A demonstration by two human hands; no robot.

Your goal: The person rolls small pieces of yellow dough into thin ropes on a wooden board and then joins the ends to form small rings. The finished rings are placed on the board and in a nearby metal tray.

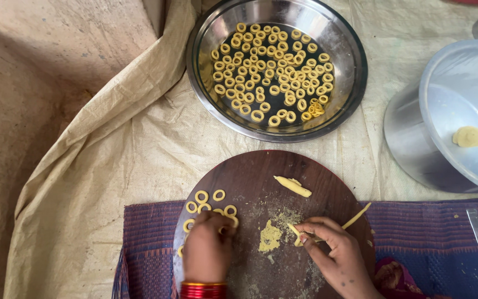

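A round dark wooden board point(261, 171) lies before me. My left hand point(207, 248), red bangles at the wrist, rests on the board's left part, fingers curled over small yellow dough rings point(201, 196). My right hand point(333, 249) pinches a thin rope of yellow dough point(356, 216) that runs up to the right. A short thick piece of dough point(292, 186) lies near the board's top. A flattened smear of dough point(270, 237) sits between my hands.
A steel plate point(345, 105) above the board holds several dough rings. At right a tilted clear lid point(460, 88) with a lump of dough point(468, 137) leans on a steel pot point(410, 138). Beige sacking point(139, 144) and a purple mat point(432, 243) cover the floor.
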